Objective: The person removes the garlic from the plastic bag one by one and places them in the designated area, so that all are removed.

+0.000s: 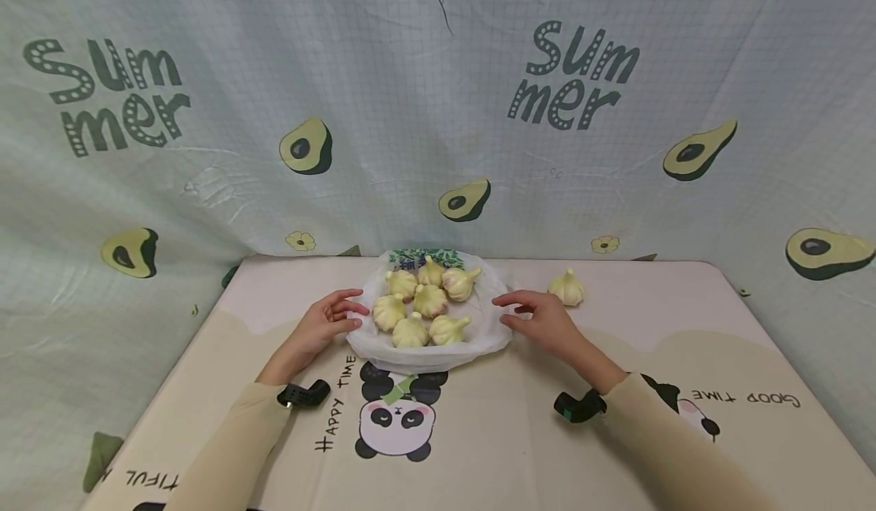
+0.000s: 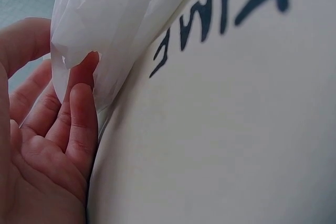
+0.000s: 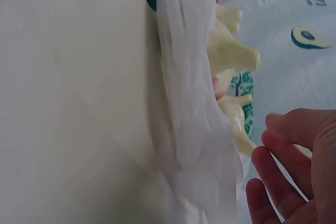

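A white plastic bag lies spread like a shallow bowl, its top folded down around a rim. Inside it sit several pale yellow garlic bulbs. My left hand is at the bag's left side, fingers loosely bent; in the left wrist view its fingertips are right at the thin plastic, one partly covered by it. On the opposite side, my right hand has its fingers spread loosely beside the rim, with nothing between them. Garlic stems poke above the bag's edge in the right wrist view.
One more garlic bulb lies on the table just beyond my right hand. The table wears a cream cover printed with pandas and lettering. Behind it hangs a pale cloth with avocado prints. Each wrist carries a black strap.
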Action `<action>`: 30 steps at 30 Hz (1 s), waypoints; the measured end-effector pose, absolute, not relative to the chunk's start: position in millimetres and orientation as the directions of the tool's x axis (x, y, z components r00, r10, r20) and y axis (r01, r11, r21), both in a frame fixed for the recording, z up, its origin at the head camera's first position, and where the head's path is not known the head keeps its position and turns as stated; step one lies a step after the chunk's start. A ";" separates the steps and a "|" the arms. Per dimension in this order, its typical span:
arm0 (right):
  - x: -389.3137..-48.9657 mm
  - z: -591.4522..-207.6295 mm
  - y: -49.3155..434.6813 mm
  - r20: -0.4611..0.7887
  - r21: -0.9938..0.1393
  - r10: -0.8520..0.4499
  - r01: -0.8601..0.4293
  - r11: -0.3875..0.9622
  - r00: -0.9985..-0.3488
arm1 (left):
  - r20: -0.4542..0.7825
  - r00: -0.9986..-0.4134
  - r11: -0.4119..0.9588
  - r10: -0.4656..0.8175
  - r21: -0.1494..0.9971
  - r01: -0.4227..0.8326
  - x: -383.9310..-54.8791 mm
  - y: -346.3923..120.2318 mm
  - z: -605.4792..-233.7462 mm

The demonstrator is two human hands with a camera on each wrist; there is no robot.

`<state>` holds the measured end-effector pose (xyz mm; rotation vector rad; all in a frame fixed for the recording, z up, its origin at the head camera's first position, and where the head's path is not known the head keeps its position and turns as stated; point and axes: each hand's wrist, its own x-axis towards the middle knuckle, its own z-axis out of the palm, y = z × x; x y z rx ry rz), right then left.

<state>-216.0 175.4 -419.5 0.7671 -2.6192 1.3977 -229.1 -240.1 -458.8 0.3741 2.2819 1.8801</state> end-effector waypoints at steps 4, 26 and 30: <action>-214.0 -419.2 168.0 0.281 -0.758 -0.418 -0.467 0.456 -0.864 | 0.037 -0.956 0.176 0.290 0.980 0.091 -229.9 -240.3 -459.3; -210.4 -424.9 139.0 0.239 -0.738 -0.484 -0.482 0.473 -0.842 | 0.034 -0.957 0.192 0.287 0.977 0.092 -230.6 -240.0 -461.2; -211.7 -424.5 136.8 0.257 -0.738 -0.494 -0.499 0.455 -0.831 | 0.036 -0.957 0.196 0.287 0.976 0.096 -230.4 -240.2 -460.0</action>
